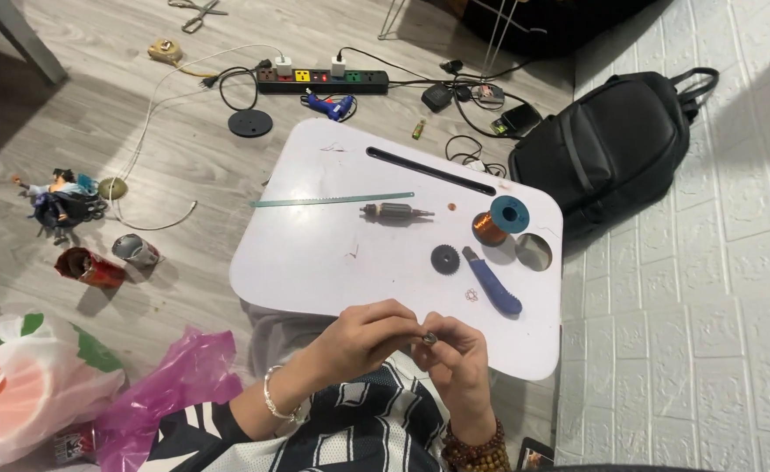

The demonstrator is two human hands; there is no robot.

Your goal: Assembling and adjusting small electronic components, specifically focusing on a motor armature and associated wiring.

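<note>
My left hand [369,335] and my right hand [460,358] meet just over the near edge of a white lap table [332,253]. Together they pinch a small dark metal part [430,337] between the fingertips. On the table beyond them lie a black gear [444,260], a blue-handled utility knife [492,281], a spool of copper wire [499,220], a motor armature [394,212] and a thin hacksaw blade [332,200]. A tiny wire loop [471,295] rests near the knife.
A black backpack [612,144] leans against the white brick wall at right. On the wood floor sit a power strip [322,80] with cables, a blue glue gun [331,106], a figurine [57,203], crushed cans [92,267] and plastic bags [44,385].
</note>
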